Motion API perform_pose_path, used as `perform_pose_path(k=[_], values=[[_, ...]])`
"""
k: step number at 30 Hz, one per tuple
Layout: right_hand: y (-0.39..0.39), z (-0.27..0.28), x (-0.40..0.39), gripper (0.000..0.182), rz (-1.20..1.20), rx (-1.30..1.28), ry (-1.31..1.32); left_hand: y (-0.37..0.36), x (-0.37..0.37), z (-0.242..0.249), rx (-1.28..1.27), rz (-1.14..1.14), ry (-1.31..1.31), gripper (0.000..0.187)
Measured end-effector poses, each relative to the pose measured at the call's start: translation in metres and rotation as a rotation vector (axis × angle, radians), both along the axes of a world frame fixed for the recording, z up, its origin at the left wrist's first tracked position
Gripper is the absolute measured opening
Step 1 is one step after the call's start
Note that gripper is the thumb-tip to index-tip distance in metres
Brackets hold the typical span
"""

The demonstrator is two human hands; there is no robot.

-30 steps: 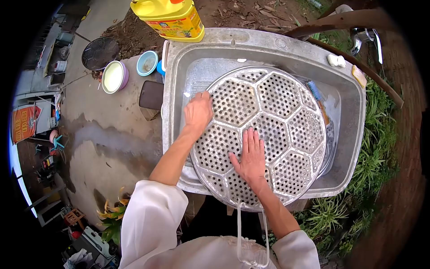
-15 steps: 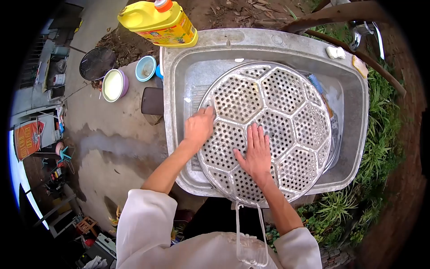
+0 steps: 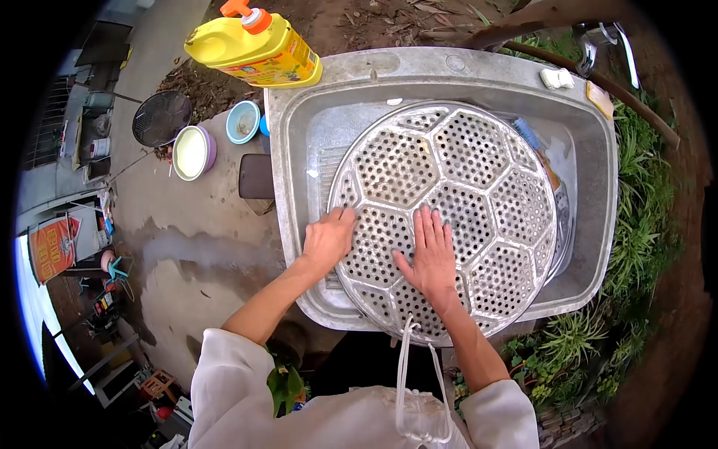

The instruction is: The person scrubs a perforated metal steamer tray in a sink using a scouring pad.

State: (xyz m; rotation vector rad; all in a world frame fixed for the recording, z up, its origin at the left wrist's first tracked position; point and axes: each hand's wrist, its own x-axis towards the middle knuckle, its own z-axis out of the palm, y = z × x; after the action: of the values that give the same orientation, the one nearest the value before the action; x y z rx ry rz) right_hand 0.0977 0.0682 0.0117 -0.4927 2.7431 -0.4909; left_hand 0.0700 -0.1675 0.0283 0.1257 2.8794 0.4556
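Observation:
A large round metal steamer plate [image 3: 464, 217], punched with holes in a hexagon pattern, lies across the stone sink [image 3: 299, 97]. Its near edge overhangs the sink's front rim. My left hand [image 3: 327, 241] is at the plate's left edge, fingers curled down against the metal; whatever may be under them is hidden. Near the middle of the plate, my right hand [image 3: 432, 258] rests flat, fingers straight and thumb out, holding nothing. Under the plate's right side, a blue-bristled brush [image 3: 527, 135] and other items partly show inside the sink.
A yellow pump jug [image 3: 262, 52] stands on the sink's back left corner. A white block [image 3: 556, 78] and a sponge [image 3: 599, 99] sit on the back right rim, near a metal tap [image 3: 588, 58]. Basins [image 3: 193, 153] stand on the ground at left; plants [image 3: 636, 217] grow at right.
My left hand has slid down along the plate's left edge, towards my body. My right hand stays flat in nearly the same place. The view has shifted slightly.

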Motion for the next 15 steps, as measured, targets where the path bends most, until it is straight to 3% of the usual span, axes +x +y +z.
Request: perform_pose_path(k=[5,9,15], values=[[0.001,0.000,0.000,0.089,-0.010,-0.007,0.019,0.009,-0.081,-0.017,-0.083,0.038,0.104,0.015],[0.001,0.002,-0.002,0.088,0.004,0.013,-0.010,-0.011,-0.008,0.007,-0.018,-0.069,0.009,0.010],[0.000,0.003,-0.001,0.089,-0.019,0.009,-0.019,0.033,-0.072,-0.017,-0.017,-0.084,0.020,0.012]])
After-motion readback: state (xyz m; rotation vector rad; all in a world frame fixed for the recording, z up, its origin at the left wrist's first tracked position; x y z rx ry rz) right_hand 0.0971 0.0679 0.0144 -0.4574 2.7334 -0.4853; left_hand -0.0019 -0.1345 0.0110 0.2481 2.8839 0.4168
